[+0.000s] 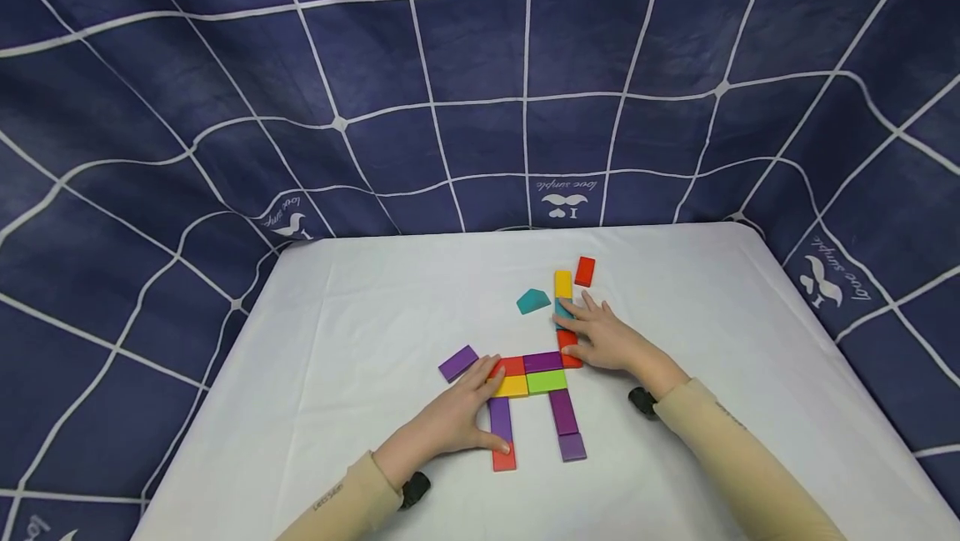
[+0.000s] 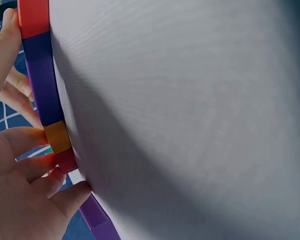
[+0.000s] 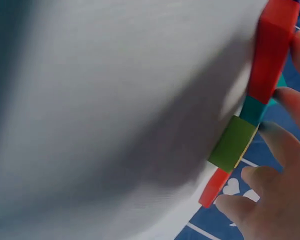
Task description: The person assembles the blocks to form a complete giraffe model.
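Flat coloured blocks lie edge to edge on the white cloth. My left hand [image 1: 453,412] rests at their left side, its thumb on a red block [image 1: 504,459] below a purple block [image 1: 499,416]. Its fingers reach the yellow block [image 1: 513,388] and the red block [image 1: 513,366] above it. At the upright column, my right hand [image 1: 611,339] touches a teal block [image 1: 562,316] and a red block [image 1: 567,345] with spread fingers. A yellow block [image 1: 563,283] tops that column. The right wrist view shows fingertips along the column's side, by the teal block [image 3: 252,111].
Loose pieces lie nearby: a purple block [image 1: 458,363] left, a teal angular piece [image 1: 533,301] and a red block [image 1: 585,271] at the top. Purple [image 1: 542,362], green [image 1: 547,381] and further purple blocks [image 1: 563,413] join the arrangement. Dark blue curtains [image 1: 480,141] stand behind.
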`<control>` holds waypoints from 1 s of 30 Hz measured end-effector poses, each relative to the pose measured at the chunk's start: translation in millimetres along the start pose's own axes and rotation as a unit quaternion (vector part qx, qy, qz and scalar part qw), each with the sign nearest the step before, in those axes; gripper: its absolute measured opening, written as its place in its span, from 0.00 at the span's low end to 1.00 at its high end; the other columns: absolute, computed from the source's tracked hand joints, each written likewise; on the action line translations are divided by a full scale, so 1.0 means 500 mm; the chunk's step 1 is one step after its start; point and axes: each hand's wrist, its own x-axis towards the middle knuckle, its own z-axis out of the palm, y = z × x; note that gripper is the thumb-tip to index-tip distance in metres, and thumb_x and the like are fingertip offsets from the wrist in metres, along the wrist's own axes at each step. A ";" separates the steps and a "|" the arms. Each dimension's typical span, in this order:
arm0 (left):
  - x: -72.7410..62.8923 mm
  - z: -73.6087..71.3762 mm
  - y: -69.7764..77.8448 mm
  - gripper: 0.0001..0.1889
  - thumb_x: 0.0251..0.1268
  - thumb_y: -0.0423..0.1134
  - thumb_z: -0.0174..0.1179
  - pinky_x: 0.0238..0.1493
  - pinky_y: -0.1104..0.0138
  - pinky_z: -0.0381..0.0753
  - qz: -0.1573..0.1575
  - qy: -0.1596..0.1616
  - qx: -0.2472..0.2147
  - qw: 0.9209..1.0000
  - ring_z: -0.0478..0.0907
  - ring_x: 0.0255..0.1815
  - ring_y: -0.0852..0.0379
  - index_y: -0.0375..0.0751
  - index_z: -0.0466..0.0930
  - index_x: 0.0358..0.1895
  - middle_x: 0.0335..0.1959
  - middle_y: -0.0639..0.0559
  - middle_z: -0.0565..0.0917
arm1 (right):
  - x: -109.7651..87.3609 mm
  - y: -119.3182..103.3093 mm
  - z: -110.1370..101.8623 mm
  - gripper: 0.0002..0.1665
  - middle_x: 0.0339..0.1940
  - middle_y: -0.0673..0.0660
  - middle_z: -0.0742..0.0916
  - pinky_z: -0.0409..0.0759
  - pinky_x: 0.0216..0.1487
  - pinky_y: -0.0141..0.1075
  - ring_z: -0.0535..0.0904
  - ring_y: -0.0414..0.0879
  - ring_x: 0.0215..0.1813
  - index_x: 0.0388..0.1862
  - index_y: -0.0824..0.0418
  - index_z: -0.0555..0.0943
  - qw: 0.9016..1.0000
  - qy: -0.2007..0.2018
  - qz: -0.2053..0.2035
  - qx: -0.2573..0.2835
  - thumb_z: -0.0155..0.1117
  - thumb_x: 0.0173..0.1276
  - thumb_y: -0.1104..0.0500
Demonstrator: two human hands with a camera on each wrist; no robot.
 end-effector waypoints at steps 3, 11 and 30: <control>-0.002 0.000 0.000 0.58 0.46 0.68 0.70 0.74 0.52 0.65 -0.001 0.001 0.000 1.000 0.43 0.82 0.47 0.43 0.54 0.78 0.82 0.49 0.46 | -0.001 0.000 0.006 0.37 0.80 0.59 0.62 0.42 0.75 0.69 0.44 0.71 0.79 0.75 0.54 0.67 1.000 -0.004 0.003 -0.006 0.62 0.70 0.46; -0.004 0.000 0.001 0.58 0.45 0.68 0.70 0.74 0.52 0.65 0.003 0.004 0.001 1.000 0.44 0.82 0.47 0.43 0.54 0.78 0.82 0.48 0.47 | -0.005 0.001 0.012 0.38 0.81 0.58 0.59 0.41 0.74 0.70 0.42 0.71 0.80 0.76 0.55 0.63 1.000 -0.006 0.006 -0.012 0.60 0.71 0.45; -0.005 0.000 0.000 0.59 0.45 0.68 0.70 0.74 0.52 0.64 0.002 0.001 -0.006 1.000 0.43 0.82 0.48 0.44 0.53 0.78 0.82 0.49 0.46 | -0.009 -0.002 0.019 0.38 0.82 0.58 0.57 0.40 0.73 0.71 0.42 0.72 0.79 0.78 0.54 0.60 0.999 -0.010 0.035 -0.016 0.57 0.74 0.45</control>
